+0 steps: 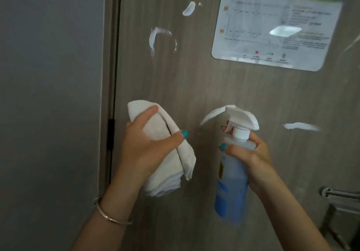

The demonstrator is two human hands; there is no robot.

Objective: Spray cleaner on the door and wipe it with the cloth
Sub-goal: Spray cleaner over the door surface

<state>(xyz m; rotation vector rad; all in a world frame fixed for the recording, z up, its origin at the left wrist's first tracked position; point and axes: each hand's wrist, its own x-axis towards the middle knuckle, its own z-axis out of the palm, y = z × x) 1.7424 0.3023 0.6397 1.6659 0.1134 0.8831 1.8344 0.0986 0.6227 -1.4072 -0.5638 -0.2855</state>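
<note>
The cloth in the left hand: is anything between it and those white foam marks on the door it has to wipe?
Nothing visible. The left hand grips the cloth in front of the bare door; the foam marks lie above and to the right, uncovered. The spray bottle in the right hand sits beside it. The poster hangs clear, upper right.

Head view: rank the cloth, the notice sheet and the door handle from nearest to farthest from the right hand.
From the right hand, which grips the spray bottle:
1. Cloth, to its left, held in the left hand.
2. Door handle, lower right on the door.
3. Notice sheet, upper right, well above.
</note>
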